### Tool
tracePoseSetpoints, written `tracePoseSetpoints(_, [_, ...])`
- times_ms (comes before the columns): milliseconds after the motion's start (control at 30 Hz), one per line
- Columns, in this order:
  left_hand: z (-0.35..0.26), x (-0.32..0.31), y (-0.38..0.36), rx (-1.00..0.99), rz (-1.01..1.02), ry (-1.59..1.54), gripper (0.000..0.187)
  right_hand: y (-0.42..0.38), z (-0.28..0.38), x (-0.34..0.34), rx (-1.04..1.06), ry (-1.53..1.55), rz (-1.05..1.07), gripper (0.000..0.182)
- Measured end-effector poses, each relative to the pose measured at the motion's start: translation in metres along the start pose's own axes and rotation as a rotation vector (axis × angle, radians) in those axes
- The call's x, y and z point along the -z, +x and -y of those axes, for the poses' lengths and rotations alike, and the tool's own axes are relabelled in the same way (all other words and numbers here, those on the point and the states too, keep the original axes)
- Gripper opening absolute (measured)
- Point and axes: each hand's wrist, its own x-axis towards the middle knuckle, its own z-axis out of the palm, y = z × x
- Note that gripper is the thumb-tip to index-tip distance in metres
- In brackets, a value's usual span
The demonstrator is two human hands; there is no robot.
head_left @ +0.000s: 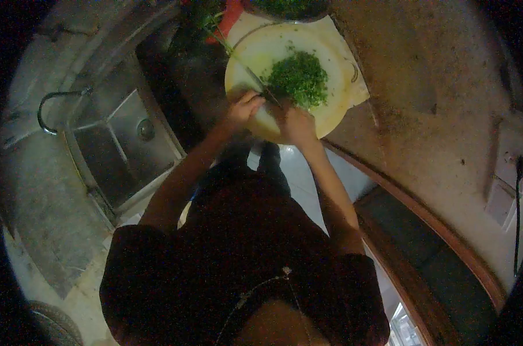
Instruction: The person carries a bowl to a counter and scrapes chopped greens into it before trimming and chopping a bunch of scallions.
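Chopped greens (300,78) lie heaped on a round board (252,55), just beyond the right hand (299,124), whose grip is closed around a knife (259,82). The left hand (244,111) bends its fingers near the blade; whether its grip pinches anything, I cannot tell. The bench (417,69) spreads to the right.

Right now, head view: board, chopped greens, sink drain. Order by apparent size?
1. Board, largest
2. Chopped greens, covering only part of the board
3. Sink drain, clearly smallest
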Motion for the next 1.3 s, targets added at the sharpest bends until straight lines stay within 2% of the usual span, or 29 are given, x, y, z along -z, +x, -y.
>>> tracePoseSetpoints(100, [-0.003,0.001,-0.001,0.053,-0.009,-0.050,0.018,-0.028,-0.003,-0.005,-0.081,0.020,0.117,0.012])
tracePoseSetpoints(167, [-0.001,0.004,0.001,0.045,0.077,-0.006,0.018,-0.034,-0.001,-0.025,-0.043,0.016,-0.003,0.013])
tracePoseSetpoints(300, [0.004,-0.001,-0.002,0.088,0.114,-0.031,0.020,0.000,0.003,-0.023,-0.023,-0.029,0.021,0.013])
tracePoseSetpoints(367, [-0.003,0.006,0.000,-0.058,0.075,0.183,0.022,0.000,-0.008,-0.017,0.015,-0.020,-0.039,0.014])
tracePoseSetpoints(400, [-0.001,0.003,0.000,-0.058,0.066,0.186,0.022,-0.005,-0.010,-0.015,0.021,-0.025,-0.045,0.014])
tracePoseSetpoints(467, [-0.002,-0.003,-0.007,-0.096,-0.126,-0.074,0.021,-0.030,-0.008,-0.021,-0.037,0.073,-0.002,0.016])
tracePoseSetpoints(567, [-0.006,-0.001,-0.008,-0.106,-0.160,-0.074,0.021,-0.018,0.001,-0.036,0.003,-0.072,0.035,0.017])
tracePoseSetpoints(600, [-0.005,-0.003,-0.008,-0.096,-0.153,-0.076,0.021,-0.009,0.000,-0.036,0.004,-0.067,0.046,0.017])
tracePoseSetpoints(667, [0.001,-0.003,-0.011,0.040,0.039,-0.015,0.022,0.007,0.007,-0.030,0.024,-0.070,-0.120,0.013])
tracePoseSetpoints(700, [0.001,-0.006,-0.013,0.042,0.043,-0.010,0.022,0.002,0.005,-0.023,0.025,-0.063,-0.119,0.013])
tracePoseSetpoints(767, [0.004,-0.009,-0.011,0.084,-0.024,-0.080,0.015,-0.012,0.001,-0.005,-0.053,0.093,0.072,0.016])
tracePoseSetpoints(900, [0.001,-0.008,-0.011,-0.022,-0.103,-0.075,0.014,-0.026,0.003,-0.022,-0.028,0.038,0.091,0.021])
tracePoseSetpoints(1000, [-0.004,-0.001,-0.010,0.099,0.001,-0.020,0.019,-0.004,0.013,-0.018,0.028,0.040,-0.036,0.016])
tracePoseSetpoints(1067, [-0.004,0.001,-0.010,0.112,0.042,0.104,0.021,0.010,0.017,-0.011,-0.112,0.019,0.128,0.020])
tracePoseSetpoints(1100, [-0.004,0.000,-0.010,0.113,0.036,0.105,0.021,0.012,0.015,-0.007,-0.107,0.016,0.126,0.020])
tracePoseSetpoints(1167, [-0.004,-0.009,-0.010,0.181,-0.077,-0.018,0.025,0.013,-0.008,0.002,-0.242,0.335,0.004,0.035])
tracePoseSetpoints(1200, [-0.010,-0.007,-0.008,0.196,-0.097,-0.017,0.025,0.015,-0.033,-0.015,-0.220,0.323,0.008,0.035])
tracePoseSetpoints(1267, [-0.025,0.006,-0.003,0.253,-0.165,0.078,0.015,0.026,-0.088,-0.062,-0.068,0.401,-0.213,0.038])
tracePoseSetpoints(1300, [-0.024,0.002,-0.006,0.287,-0.187,0.085,0.015,0.023,-0.089,-0.053,-0.032,0.396,-0.192,0.038])
